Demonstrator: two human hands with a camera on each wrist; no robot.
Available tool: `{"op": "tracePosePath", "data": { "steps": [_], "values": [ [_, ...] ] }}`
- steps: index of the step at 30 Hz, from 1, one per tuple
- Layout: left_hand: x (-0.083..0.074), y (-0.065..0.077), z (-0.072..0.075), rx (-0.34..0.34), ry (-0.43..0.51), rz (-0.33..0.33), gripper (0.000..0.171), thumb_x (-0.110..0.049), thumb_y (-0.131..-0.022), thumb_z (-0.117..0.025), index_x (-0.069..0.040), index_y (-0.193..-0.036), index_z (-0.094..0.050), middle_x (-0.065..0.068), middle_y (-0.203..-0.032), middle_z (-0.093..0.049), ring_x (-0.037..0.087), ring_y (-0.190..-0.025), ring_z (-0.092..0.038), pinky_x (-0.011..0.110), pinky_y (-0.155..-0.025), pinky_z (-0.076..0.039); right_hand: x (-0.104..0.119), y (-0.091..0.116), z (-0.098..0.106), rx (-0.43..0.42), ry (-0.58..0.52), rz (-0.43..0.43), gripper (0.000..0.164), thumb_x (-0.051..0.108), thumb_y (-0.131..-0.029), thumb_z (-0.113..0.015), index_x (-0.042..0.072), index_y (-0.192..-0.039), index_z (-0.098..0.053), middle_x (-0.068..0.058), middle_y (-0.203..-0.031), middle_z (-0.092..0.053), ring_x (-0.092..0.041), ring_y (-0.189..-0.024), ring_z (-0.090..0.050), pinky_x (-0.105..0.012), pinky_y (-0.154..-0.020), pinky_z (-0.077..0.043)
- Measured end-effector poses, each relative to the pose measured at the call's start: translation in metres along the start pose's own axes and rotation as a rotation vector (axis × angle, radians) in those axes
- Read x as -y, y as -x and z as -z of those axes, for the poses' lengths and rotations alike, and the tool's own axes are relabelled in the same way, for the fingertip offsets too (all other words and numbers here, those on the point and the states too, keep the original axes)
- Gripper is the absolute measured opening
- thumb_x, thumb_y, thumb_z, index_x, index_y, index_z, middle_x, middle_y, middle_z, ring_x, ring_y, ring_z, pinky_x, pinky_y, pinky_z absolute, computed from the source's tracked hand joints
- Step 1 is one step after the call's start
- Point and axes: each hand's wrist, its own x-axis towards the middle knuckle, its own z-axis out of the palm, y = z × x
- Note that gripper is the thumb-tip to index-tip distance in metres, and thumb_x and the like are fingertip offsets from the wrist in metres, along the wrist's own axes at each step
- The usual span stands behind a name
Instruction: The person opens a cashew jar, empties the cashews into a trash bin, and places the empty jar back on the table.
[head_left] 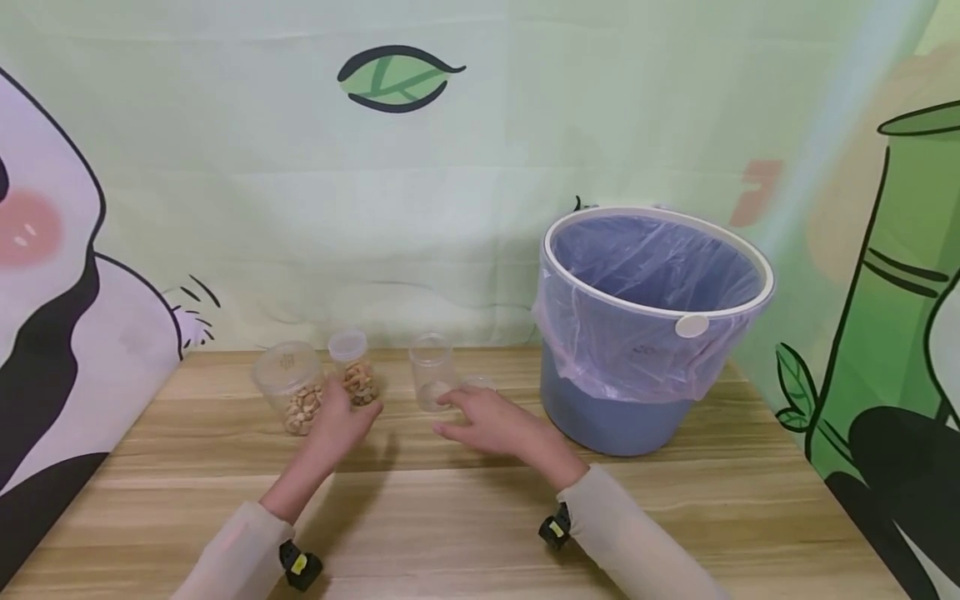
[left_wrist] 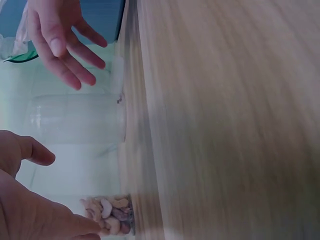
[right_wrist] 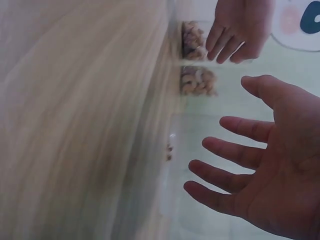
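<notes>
My left hand (head_left: 341, 417) is before two lidded clear jars, fingers fairly straight and thumb apart, holding nothing. Beside its fingertips stands a small jar of cashews (head_left: 360, 385); left of that is a larger jar of nuts (head_left: 303, 408), partly covered by the hand. My right hand (head_left: 495, 421) spreads its fingers at the lower right side of an upright clear jar (head_left: 432, 362), which has only a few crumbs at its base in the right wrist view. A clear round lid (head_left: 480, 382) shows just behind this hand. In the right wrist view the right fingers (right_wrist: 235, 150) are apart with nothing between them.
A blue bin (head_left: 615, 417) with a white rim and a translucent liner (head_left: 637, 358) stands at the right, close to the right hand. Everything rests on a wood-grain table (head_left: 450, 517). A printed cloth backdrop (head_left: 480, 250) rises along its back edge.
</notes>
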Motion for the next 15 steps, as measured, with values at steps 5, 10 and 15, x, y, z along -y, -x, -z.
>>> {"op": "tracePosePath", "data": {
  "steps": [5,10,15],
  "values": [
    [-0.001,-0.009,-0.007,-0.088,0.035,-0.027,0.082,-0.005,-0.092,-0.063,0.021,-0.148,-0.009,0.044,-0.149,-0.021,0.052,-0.145,-0.019,0.059,-0.12,-0.02,-0.014,-0.006,-0.007,0.034,0.004,0.021,0.047,0.037,-0.102,-0.061,0.005,-0.138,-0.06,-0.014,-0.138,-0.062,-0.029,-0.129,-0.056,-0.042,-0.109,-0.044],
    [0.005,-0.024,-0.013,-0.175,0.07,-0.01,0.079,-0.007,-0.091,-0.063,0.018,-0.146,-0.014,0.041,-0.144,-0.029,0.049,-0.142,-0.027,0.057,-0.118,-0.024,-0.021,-0.009,-0.01,0.038,0.037,0.043,0.045,0.035,-0.102,-0.061,0.004,-0.134,-0.062,-0.014,-0.133,-0.065,-0.029,-0.126,-0.059,-0.041,-0.108,-0.045],
    [0.011,-0.039,-0.017,-0.261,0.137,0.015,0.077,-0.011,-0.091,-0.07,0.013,-0.143,-0.019,0.037,-0.138,-0.038,0.046,-0.132,-0.039,0.055,-0.113,-0.031,-0.022,-0.011,-0.008,0.032,0.048,0.058,0.043,0.034,-0.102,-0.062,0.004,-0.133,-0.063,-0.013,-0.131,-0.066,-0.028,-0.124,-0.06,-0.041,-0.107,-0.046]
  ]
}}
